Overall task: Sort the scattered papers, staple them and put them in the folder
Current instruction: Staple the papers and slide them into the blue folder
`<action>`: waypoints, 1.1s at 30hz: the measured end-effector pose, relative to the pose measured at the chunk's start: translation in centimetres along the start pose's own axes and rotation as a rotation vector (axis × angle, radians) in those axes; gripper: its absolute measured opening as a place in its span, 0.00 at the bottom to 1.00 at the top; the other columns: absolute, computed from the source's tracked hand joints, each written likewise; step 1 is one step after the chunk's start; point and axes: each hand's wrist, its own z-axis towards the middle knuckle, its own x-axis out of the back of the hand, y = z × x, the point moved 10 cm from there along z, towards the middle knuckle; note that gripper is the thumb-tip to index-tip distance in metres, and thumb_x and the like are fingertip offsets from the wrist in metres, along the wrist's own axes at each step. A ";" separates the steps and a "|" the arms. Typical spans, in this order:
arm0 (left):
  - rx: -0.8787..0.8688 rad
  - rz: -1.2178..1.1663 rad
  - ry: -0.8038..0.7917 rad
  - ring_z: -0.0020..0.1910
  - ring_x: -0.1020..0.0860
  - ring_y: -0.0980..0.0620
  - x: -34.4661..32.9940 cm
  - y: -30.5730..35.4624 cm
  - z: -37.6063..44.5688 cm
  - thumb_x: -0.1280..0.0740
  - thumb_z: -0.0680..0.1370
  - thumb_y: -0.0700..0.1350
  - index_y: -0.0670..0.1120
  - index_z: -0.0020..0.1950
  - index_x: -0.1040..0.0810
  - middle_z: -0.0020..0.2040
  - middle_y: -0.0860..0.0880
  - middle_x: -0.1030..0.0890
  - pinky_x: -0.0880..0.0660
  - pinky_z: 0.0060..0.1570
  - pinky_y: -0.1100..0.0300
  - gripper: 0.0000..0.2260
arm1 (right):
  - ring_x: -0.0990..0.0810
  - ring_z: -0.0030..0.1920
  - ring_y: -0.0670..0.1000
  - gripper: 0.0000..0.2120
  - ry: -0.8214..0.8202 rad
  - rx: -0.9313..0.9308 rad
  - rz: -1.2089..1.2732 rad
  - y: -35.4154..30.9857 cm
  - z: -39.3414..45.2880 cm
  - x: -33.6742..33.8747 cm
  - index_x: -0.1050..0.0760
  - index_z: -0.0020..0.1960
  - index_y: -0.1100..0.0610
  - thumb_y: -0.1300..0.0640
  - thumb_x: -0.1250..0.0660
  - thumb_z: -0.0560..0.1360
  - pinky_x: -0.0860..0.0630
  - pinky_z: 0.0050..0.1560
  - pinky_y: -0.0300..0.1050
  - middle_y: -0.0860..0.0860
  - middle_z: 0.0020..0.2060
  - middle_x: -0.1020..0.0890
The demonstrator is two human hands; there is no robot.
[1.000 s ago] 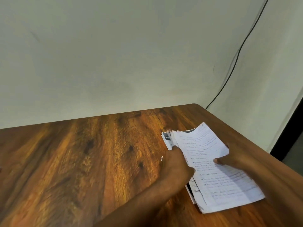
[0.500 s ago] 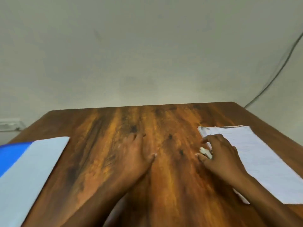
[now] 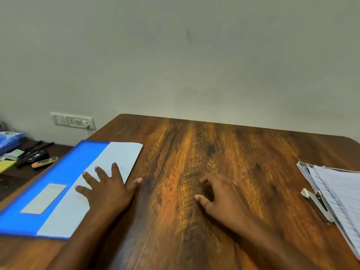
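A blue folder [image 3: 58, 176] lies at the table's left side, with a pale sheet [image 3: 120, 156] on its right half. My left hand [image 3: 109, 188] rests on that sheet with its fingers spread flat. My right hand [image 3: 220, 193] hovers over the bare wood in the middle, fingers loosely curled and holding nothing. A stack of handwritten papers [image 3: 339, 193] sits at the right edge. A metal stapler [image 3: 317, 205] lies against the stack's left side.
The wooden table [image 3: 185, 152] stands against a plain wall. A lower dark surface to the left holds pens [image 3: 33, 151], a yellow pad [image 3: 5, 165] and blue packets [image 3: 9, 139]. A wall socket [image 3: 73, 120] sits behind the table's left corner.
The view has swung left. My left hand moved from the bare wood onto the sheet on the folder. My right hand left the paper stack and now hangs over the table's middle.
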 end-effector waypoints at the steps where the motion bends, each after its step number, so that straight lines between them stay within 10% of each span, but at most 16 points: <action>1: 0.009 0.007 -0.042 0.83 0.59 0.29 -0.6 -0.4 0.2 0.52 0.75 0.79 0.53 0.86 0.54 0.86 0.37 0.56 0.57 0.77 0.27 0.47 | 0.25 0.58 0.42 0.18 -0.007 0.008 -0.002 -0.5 0.2 -0.6 0.28 0.60 0.42 0.36 0.30 0.74 0.28 0.65 0.52 0.37 0.55 0.25; 22: -0.622 0.224 -0.150 0.84 0.50 0.34 -5.9 19.4 -11.4 0.56 0.85 0.65 0.56 0.86 0.58 0.87 0.41 0.51 0.50 0.80 0.36 0.31 | 0.21 0.52 0.42 0.15 0.133 -0.202 0.055 7.0 -1.2 2.2 0.25 0.56 0.40 0.36 0.31 0.73 0.20 0.60 0.55 0.36 0.52 0.20; 26: -0.718 0.240 -0.184 0.85 0.53 0.35 -7.0 23.3 -13.8 0.77 0.74 0.68 0.57 0.86 0.61 0.87 0.43 0.54 0.54 0.81 0.35 0.40 | 0.20 0.58 0.45 0.21 0.193 -0.281 0.014 10.7 -1.2 4.4 0.24 0.63 0.41 0.35 0.30 0.73 0.21 0.64 0.52 0.41 0.62 0.20; 33: -0.859 0.198 -0.211 0.83 0.47 0.36 -8.1 29.5 -15.3 0.52 0.85 0.66 0.55 0.86 0.51 0.86 0.43 0.46 0.49 0.80 0.37 0.32 | 0.22 0.66 0.49 0.25 0.109 -0.374 0.092 16.3 -0.2 5.2 0.28 0.71 0.46 0.38 0.32 0.78 0.24 0.65 0.45 0.47 0.71 0.23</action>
